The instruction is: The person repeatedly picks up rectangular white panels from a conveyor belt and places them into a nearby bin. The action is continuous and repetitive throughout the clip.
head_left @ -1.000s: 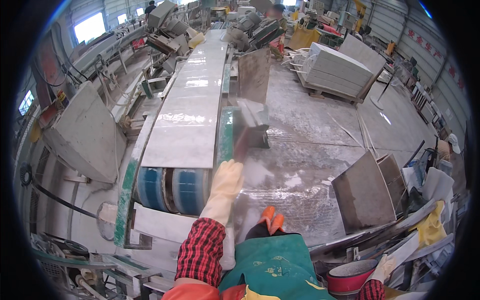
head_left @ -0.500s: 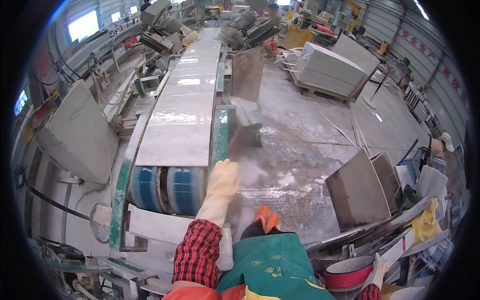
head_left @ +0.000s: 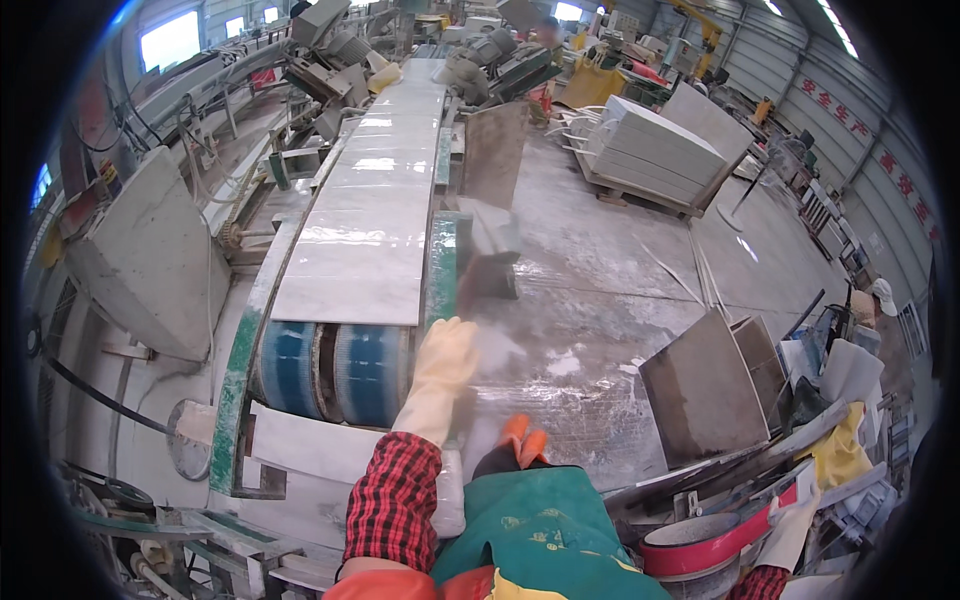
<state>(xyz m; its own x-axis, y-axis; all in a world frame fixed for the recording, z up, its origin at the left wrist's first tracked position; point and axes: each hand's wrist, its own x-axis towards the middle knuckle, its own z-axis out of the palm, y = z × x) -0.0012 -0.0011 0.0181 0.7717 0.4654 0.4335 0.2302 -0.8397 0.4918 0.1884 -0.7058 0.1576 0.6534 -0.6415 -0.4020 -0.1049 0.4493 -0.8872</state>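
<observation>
My left hand [head_left: 440,360], in a pale rubber glove, is closed at the near right corner of a conveyor, beside its green frame [head_left: 443,265]. What its fingers hold, if anything, is hidden. A blurred reddish-brown object [head_left: 488,275] is just beyond it. White slabs [head_left: 355,285] lie end to end along the conveyor, wet and shiny, above a blue ribbed roller [head_left: 368,375]. At the lower right my right hand [head_left: 790,530], also in a pale glove, is beside a red round tub [head_left: 690,560]. Its fingers look spread, with no held thing visible.
Stacked white slabs [head_left: 660,145] sit on a pallet at the far right. Brown boards [head_left: 705,390] lean nearer, beside piled scraps and a yellow cloth [head_left: 840,450]. A large grey slab [head_left: 150,260] leans on the left. Orange boot tips [head_left: 523,440] show below my green apron [head_left: 535,520].
My right hand has shifted slightly right and up beside the red tub. My left hand stays by the conveyor corner. The blurred brown object has changed shape, and the view has tilted slightly.
</observation>
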